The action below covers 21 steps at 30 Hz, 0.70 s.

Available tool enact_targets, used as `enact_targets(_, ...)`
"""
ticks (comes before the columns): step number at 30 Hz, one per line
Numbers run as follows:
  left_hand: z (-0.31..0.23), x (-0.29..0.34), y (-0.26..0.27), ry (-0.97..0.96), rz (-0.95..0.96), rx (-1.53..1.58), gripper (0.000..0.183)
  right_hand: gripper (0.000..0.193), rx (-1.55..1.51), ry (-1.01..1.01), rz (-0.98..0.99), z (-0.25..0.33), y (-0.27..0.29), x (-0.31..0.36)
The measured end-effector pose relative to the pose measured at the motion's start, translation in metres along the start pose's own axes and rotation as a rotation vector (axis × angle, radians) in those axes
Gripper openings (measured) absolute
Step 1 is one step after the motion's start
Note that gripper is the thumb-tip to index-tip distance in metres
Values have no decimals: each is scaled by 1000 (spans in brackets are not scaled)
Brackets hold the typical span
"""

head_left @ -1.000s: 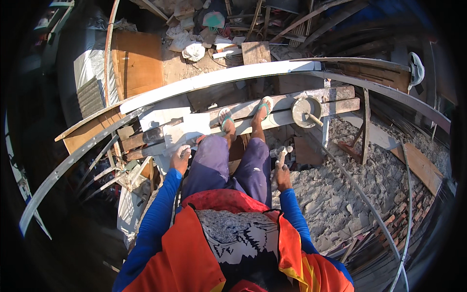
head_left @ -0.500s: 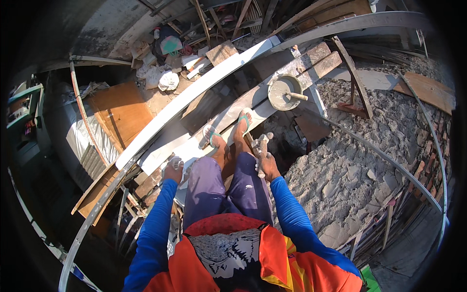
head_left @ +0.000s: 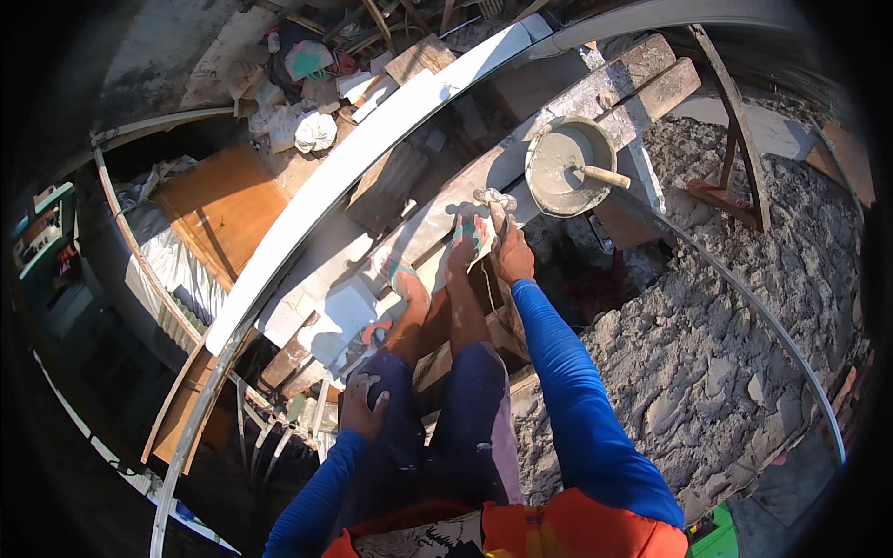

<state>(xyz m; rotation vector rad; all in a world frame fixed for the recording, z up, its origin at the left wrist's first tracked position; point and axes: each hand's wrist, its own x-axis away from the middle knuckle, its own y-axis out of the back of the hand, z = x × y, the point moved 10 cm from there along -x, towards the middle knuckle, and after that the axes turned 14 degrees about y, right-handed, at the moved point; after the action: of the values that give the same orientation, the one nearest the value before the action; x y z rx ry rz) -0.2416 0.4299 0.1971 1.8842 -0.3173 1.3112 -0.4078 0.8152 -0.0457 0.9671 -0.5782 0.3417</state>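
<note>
Reaching forward with the right hand, down to the edge of the bench, fingertips pale and crusted just beside the right foot — cannot tell whether anything is pinched there. Resting the left hand on the left thigh, loosely spread, nothing visible in the grasp. Changed since half a second ago: from low beside the knees to a longer reach with the right hand, from beside the left knee to leaning on the thigh with the left. Meaning for the work, by the look of it: a braced forward lean, with less reach from the right hand to the bucket. Just ahead and right of that hand, standing apart on the bench: that bucket of grey mix, with a wooden handle sticking out over its rim. Ahead of the left hand: white board. Farther right of the right hand: rough grey rubble. Well ahead of both — a long white beam, then a white sack.
</note>
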Motion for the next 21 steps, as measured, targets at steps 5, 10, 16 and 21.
enact_targets(5,-31,-14,-25,82,35,-209,41,70,117,6,-188,-44,-19,-61)
enact_targets(10,-25,-22,-34,136,49,-189,40,57,179,129,-321,-78,-65,-85)
enact_targets(16,-38,-28,-27,123,36,-170,38,55,73,-211,-15,-133,-123,-89)
enact_targets(21,-40,-27,-25,157,15,-144,37,45,-121,207,-50,-15,-5,-82)
